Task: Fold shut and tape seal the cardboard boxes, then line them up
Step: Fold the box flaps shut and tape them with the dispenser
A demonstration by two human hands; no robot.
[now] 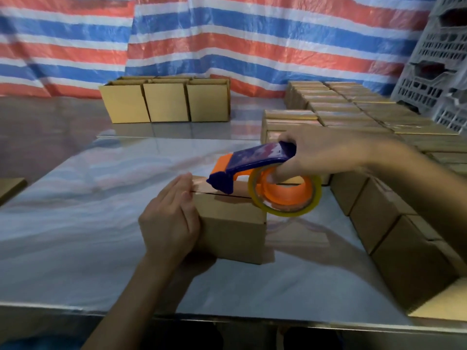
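Our eyes go first to the left hand. Its fingers are straight and close together, laid flat against the left wall of the cardboard box, with the tips reaching the top edge. They press the box and curl round nothing.

The right hand grips the blue and orange tape dispenser from above. Its fingers are curled round the handle, one of them tucked into the orange core of the clear tape roll. The dispenser's blue front end rests on the box top, on the dark seam where the folded flaps meet, near the left end. We see a glossy streak there beside the left fingertips, but motion blur keeps us from telling how much tape is laid.

The box stands upright on the shiny tabletop, near the front edge and a little right of centre. Just to its right runs a row of sealed boxes, packed side by side towards the far right, under the right forearm. At the back stand several open boxes in a tight group, well apart from the hands. A flat cardboard piece shows at the left edge. Behind everything hangs a striped red, white and blue tarp, and grey plastic crates are stacked at the upper right.
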